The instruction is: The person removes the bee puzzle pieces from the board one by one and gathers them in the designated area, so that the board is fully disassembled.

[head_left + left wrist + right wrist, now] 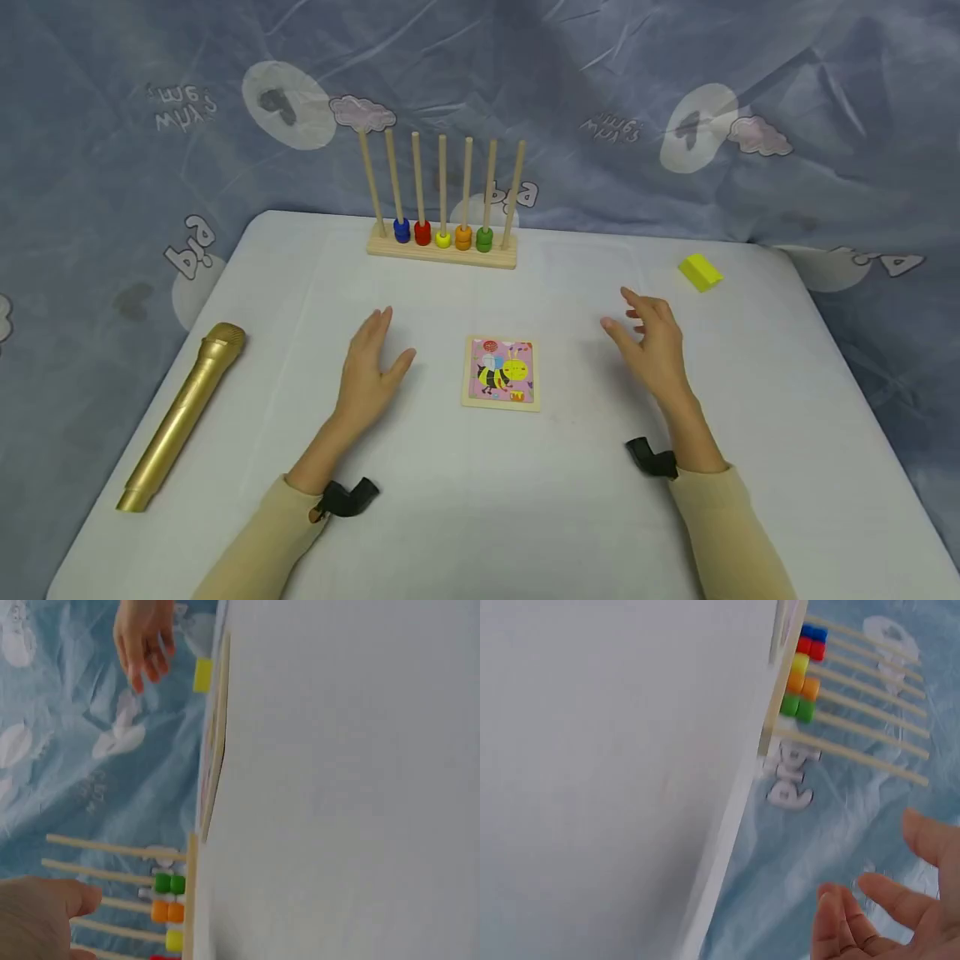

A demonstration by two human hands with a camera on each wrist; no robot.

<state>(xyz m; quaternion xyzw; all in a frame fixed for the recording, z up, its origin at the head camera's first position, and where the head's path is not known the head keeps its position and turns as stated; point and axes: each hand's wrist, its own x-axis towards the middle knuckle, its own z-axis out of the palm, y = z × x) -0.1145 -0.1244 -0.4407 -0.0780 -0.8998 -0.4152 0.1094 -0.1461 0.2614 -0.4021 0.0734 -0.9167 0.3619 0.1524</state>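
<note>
A small square wooden puzzle (501, 373) with a bee picture lies flat mid-table in the head view. To its left my left hand (369, 373) hovers with fingers extended and thumb spread, holding nothing. On the other side my right hand (654, 346) is raised over the table, its fingers loosely bent and nothing in them. At the back stands a wooden peg rack (442, 252) with seven upright rods and coloured beads low on several of them. In the right wrist view, the bent fingers (900, 900) show against the backdrop, apart from the rack.
A gold microphone (183, 417) lies slanted along the table's left side. Near the back right corner sits a yellow block (701, 272). The white table (510, 517) meets a blue-grey printed cloth (480, 67) behind it.
</note>
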